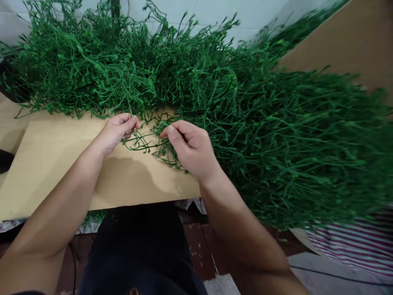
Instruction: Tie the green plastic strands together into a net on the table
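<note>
green stems (143,147) lie between both hands (118,128); more heaped behind.

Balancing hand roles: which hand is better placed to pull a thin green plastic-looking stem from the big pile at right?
Right, probably. The right hand is next to the big green pile; the left hand is farther off and appears to pinch thin green stems.

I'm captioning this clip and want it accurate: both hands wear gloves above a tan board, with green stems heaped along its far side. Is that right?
Not quite: the gloves are wrong. The head view shows the left hand and right hand both bare, above the tan board, with green stems heaped along its far side.
</note>
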Tool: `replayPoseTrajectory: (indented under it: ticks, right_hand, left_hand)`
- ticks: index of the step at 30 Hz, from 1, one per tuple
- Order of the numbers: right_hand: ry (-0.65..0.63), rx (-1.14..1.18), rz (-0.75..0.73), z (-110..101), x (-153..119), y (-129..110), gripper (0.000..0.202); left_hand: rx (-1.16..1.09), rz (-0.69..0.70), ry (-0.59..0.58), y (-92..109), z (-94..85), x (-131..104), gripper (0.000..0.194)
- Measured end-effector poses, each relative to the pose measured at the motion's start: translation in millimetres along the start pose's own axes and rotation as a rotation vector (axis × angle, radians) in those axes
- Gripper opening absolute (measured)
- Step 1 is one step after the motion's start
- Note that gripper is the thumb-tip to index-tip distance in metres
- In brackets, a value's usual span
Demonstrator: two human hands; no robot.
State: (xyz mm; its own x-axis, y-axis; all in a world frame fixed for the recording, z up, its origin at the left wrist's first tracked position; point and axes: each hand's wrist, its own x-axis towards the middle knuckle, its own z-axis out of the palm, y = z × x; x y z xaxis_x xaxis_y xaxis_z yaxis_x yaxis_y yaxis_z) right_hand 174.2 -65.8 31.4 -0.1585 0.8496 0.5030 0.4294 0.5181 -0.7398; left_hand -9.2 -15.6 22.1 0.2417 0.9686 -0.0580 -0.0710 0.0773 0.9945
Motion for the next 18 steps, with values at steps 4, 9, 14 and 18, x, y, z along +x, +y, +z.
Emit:
replayPoseTrajectory:
  ticks: [4,9,14,18]
  right_hand:
    - [0.003,-0.114,-0.01,-12,1,6,0.021]
    - [0.141,-0.378,-0.027,-40,1,22,0.022]
    - [0.471,-0.918,0.04,-72,8,35,0.029]
    - [0.437,-0.785,-0.108,-49,11,22,0.038]
  left_hand:
    - [-0.004,-0.006,-0.025,1,-1.7,-2,0.025]
    - [-0.011,-0.013,-0.067,2,-3.6,-3,0.027]
    - [-0.056,-0.034,-0.119,8,-2.4,-9,0.027]
    - [-0.093,-0.074,-0.192,12,1.1,-13,0.026]
